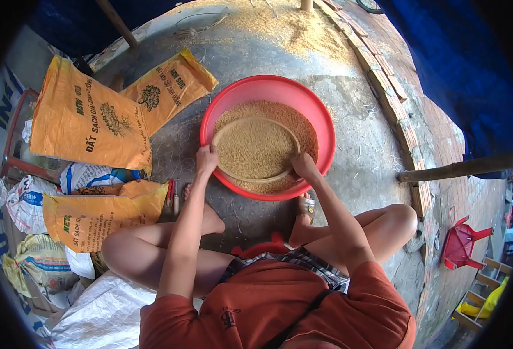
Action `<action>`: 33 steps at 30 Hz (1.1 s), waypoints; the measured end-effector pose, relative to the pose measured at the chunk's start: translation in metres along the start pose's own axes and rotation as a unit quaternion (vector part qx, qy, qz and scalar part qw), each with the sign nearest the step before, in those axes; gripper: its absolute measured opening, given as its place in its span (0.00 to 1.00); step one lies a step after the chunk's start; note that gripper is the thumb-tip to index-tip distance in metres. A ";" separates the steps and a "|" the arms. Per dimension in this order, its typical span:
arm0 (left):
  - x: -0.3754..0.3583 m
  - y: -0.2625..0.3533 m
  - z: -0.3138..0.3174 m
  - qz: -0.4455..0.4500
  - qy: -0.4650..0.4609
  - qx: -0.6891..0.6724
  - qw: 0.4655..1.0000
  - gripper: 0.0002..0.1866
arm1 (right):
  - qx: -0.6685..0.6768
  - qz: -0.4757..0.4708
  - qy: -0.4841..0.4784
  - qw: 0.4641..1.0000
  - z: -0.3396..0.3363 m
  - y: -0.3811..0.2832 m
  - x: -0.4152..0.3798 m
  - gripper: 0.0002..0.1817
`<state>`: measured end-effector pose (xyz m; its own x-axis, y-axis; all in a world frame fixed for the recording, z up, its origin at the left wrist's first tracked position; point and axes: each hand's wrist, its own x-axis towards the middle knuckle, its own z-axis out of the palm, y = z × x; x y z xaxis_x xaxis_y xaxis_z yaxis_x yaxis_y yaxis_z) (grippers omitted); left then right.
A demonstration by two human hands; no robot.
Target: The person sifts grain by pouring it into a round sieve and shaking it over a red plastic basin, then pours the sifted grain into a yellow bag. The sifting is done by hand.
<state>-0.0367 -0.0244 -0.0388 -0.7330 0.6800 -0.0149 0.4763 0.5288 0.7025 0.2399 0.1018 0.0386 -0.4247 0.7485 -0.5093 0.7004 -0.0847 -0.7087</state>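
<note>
Tan round sieve (257, 173), grain (255, 148) spread inside, sits between both hands, over red basin (326, 125). Left hand (304, 166) clamped on sieve's right rim, right hand (207, 158) on its left rim (fingertips partly hidden). Basin wall close beside right hand; more grain visible beyond sieve's far edge. Open concrete floor (361, 139) right of basin; orange sacks (87, 116) left, apart from basin.
</note>
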 end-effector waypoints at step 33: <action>-0.005 0.027 -0.019 0.044 0.104 -0.036 0.993 0.14 | -0.049 -0.195 0.201 0.959 0.002 -0.015 0.003 0.11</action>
<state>-0.0291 -0.0227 -0.0063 -0.7776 0.5993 0.1905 0.5126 0.4286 0.7440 0.2273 0.1038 0.0465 -0.4236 0.9054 0.0276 0.5927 0.3001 -0.7474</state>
